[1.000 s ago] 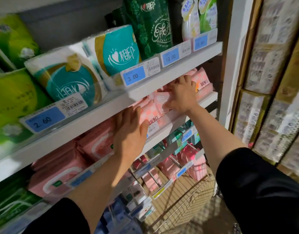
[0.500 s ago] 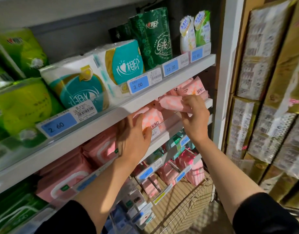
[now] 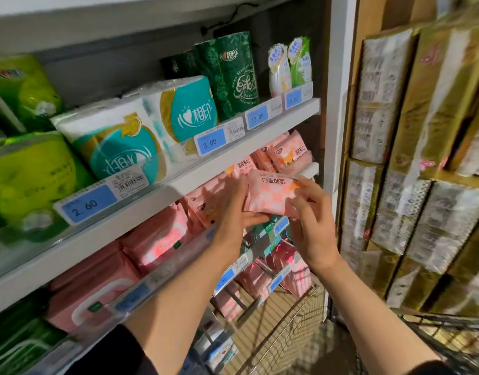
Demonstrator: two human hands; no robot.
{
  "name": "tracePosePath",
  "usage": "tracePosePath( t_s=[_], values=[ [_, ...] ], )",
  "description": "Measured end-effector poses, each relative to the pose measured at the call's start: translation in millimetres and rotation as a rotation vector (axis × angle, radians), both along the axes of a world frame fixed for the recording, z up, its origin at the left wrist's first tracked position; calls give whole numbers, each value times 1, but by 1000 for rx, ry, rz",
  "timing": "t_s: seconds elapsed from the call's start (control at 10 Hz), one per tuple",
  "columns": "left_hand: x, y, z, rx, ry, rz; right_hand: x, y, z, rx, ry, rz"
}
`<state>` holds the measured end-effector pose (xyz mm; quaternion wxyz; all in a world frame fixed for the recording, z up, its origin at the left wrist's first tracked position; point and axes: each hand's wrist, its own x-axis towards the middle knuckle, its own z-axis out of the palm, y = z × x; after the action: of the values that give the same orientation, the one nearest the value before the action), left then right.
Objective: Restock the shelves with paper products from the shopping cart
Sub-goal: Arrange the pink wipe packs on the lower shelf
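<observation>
now pink-and-white checked wipes pack (image 3: 270,192), print upside down, gripped between left hand (image 3: 237,209) and right hand (image 3: 310,212)

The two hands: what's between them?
A pink checked pack, in the head view. The left hand holds its left end, and the right hand pinches its right end.

Both hands off shelf now: left hand (image 3: 234,212) & right hand (image 3: 310,212) hold pink pack (image 3: 268,192).
</observation>
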<state>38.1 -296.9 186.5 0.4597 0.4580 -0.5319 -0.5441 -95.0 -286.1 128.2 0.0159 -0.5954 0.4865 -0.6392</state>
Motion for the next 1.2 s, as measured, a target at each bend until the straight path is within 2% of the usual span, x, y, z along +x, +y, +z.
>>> tracePosePath(
  t_s=[0.1, 0.2, 0.3, 0.4, 0.7, 0.9, 1.0, 1.1, 1.2],
  values=[
    [0, -7, -2, -6, -32, 42, -9, -10, -17, 52, -44, -75],
    [-3, -17, -10, -40, -87, 80, -18, -12, -17, 39, -196, -48],
    [-8, -28, -13, -93, -123, 64, -22, -18, -10, 124, -525, 147],
    [-15, -40, -13, -167, -275, 96, -27, -32, -4, 222, -675, 271],
    [-34, -63, 9, -487, -802, 213, -37, -77, 2, 251, -587, 240],
    [-36, -74, 8, -406, -613, 186, -38, -89, -3, 220, -700, 286],
    [-36, -75, 7, -352, -577, 179, -37, -88, -5, 226, -830, 319],
    [-37, -70, -1, -337, -484, 230, -34, -82, -2, 217, -1116, 554],
    [-43, -65, -12, -354, -406, 233, -24, -73, 0, 251, -1138, 744]
  ],
)
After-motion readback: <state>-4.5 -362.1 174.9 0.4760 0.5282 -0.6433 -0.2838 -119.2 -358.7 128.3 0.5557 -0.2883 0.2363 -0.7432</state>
